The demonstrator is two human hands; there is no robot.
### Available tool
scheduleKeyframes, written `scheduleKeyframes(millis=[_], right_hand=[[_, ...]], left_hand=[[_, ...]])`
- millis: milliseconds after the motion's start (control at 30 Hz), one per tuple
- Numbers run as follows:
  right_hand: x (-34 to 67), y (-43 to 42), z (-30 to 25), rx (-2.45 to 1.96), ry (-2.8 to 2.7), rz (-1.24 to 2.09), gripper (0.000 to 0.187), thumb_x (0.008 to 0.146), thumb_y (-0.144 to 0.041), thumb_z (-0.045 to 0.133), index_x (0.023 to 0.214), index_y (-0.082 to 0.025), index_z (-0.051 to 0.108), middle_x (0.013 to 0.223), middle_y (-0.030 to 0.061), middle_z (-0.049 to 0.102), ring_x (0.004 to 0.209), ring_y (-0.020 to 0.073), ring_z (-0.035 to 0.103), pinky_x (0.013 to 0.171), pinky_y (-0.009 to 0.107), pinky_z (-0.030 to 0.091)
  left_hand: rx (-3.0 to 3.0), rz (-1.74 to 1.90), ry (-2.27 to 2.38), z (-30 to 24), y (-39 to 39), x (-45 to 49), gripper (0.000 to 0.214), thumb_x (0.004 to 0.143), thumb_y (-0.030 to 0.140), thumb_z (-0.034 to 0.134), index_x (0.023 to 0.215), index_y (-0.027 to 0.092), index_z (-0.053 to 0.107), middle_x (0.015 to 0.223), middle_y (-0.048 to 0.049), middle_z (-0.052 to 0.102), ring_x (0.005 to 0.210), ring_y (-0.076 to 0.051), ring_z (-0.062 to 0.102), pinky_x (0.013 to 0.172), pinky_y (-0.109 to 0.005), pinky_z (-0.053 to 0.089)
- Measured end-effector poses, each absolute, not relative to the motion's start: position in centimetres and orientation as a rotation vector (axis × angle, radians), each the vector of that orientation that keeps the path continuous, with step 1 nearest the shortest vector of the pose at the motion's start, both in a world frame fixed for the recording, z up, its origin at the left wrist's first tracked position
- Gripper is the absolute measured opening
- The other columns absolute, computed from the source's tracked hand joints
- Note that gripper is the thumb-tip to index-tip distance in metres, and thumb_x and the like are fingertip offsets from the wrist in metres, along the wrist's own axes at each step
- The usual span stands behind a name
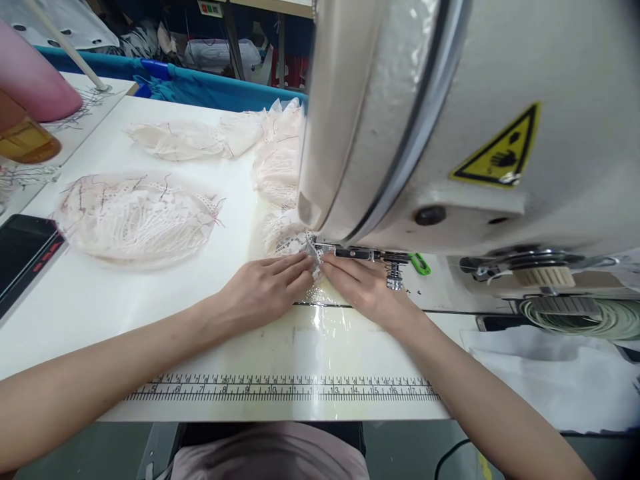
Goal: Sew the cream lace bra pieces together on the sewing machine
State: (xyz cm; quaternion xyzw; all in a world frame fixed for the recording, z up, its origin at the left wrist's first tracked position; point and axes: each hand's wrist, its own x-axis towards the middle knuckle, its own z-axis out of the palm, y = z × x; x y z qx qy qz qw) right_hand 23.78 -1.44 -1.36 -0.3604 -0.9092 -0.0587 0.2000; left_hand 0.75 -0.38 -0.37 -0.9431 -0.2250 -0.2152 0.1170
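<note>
A strip of pale pink and white lace fabric [287, 230] runs under the head of the sewing machine [345, 120]. My left hand [265, 283] rests on the table left of the presser foot [316, 245], its fingers close together on the lace edge. From the other side, my right hand [363, 283] reaches in below the machine head with its fingers together, fingertips at the same lace. The fingertips of both hands nearly meet in front of the needle area. Thumbs and the held edge are largely hidden.
An oval lace piece [145, 220] with loose threads lies left, and more lace [195, 139] behind it. A phone [25, 257] is at the left edge. Green thread snips [419, 264] lie beyond my right hand. A printed ruler [280, 389] follows the front edge. White cloth [555, 373] sits right.
</note>
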Motion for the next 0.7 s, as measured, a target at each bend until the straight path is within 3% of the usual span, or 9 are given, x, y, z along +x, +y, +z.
scheduleKeyframes(millis=[100,267,567,700], right_hand=[[23.3,-1.9,-1.2,-0.99,-2.57,-0.282,0.03,0.092,-0.004,0.047,0.104,-0.023,0.067,0.114,0.0012,0.07,0.106,0.0145,0.062,0.086,0.029,0.052],[22.5,-2.0,-1.2,-0.921,-2.53,-0.472,0.021,0.089,-0.003,0.053,0.099,-0.018,0.064,0.109,-0.0013,0.071,0.1,0.0114,0.063,0.081,0.026,0.05],[22.1,-1.8,-1.1,-0.877,-2.525,-0.451,0.017,0.088,-0.007,0.057,0.1,-0.017,0.062,0.102,-0.0022,0.071,0.098,0.0113,0.063,0.075,0.025,0.049],[22.2,-2.0,-1.4,-0.917,-2.526,-0.417,0.021,0.088,-0.007,0.056,0.104,-0.018,0.063,0.107,-0.002,0.07,0.099,0.0116,0.062,0.075,0.025,0.049]], left_hand=[[-2.733,-0.611,-0.704,-0.5,-0.3,0.6,0.025,0.096,0.013,0.045,0.101,0.009,0.069,0.115,-0.0104,0.07,0.106,-0.022,0.068,0.085,-0.031,0.061],[-2.725,-0.589,-0.757,-0.7,-0.2,0.4,0.023,0.093,0.009,0.046,0.102,0.008,0.068,0.115,-0.0109,0.07,0.109,-0.024,0.067,0.088,-0.032,0.06],[-2.738,-0.599,-0.843,-0.3,-0.1,0.5,0.025,0.096,0.011,0.042,0.1,0.009,0.066,0.117,-0.0111,0.07,0.112,-0.023,0.065,0.091,-0.033,0.059],[-2.727,-0.603,-0.826,-0.3,-0.2,0.4,0.029,0.097,0.014,0.04,0.109,0.007,0.065,0.119,-0.0105,0.069,0.111,-0.023,0.066,0.089,-0.032,0.059]])
